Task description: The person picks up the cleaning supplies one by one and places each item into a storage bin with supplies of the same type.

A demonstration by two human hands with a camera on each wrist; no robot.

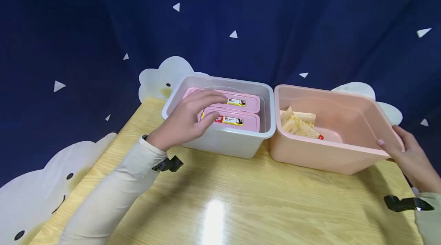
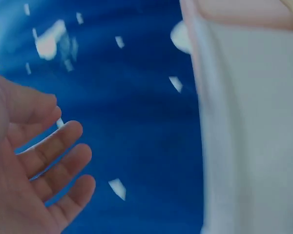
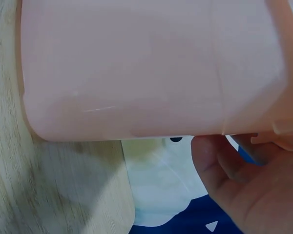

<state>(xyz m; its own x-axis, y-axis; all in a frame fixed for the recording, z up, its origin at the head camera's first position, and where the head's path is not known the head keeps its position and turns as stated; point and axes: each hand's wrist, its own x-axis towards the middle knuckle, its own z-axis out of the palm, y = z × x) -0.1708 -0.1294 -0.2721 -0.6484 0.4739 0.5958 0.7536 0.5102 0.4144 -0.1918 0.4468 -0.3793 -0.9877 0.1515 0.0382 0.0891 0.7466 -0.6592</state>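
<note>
My left hand (image 1: 189,116) hovers over the pale grey bin (image 1: 220,144), its fingers loosely bent and nothing in them. Inside that bin lie two pink lidded boxes (image 1: 250,122) with red, yellow and white labels, partly hidden by the hand. To the right stands a peach-pink bin (image 1: 320,155) with a cream packet (image 1: 298,127) in its left end. My right hand (image 1: 413,159) grips this bin's right rim, thumb over the top edge. The right wrist view shows fingers (image 3: 207,158) bent against the bin's outer side.
Both bins stand side by side at the back of a light wooden table (image 1: 262,203). Behind it hangs a dark blue curtain (image 1: 213,49) with white triangles and clouds. A black strap device sits on each wrist.
</note>
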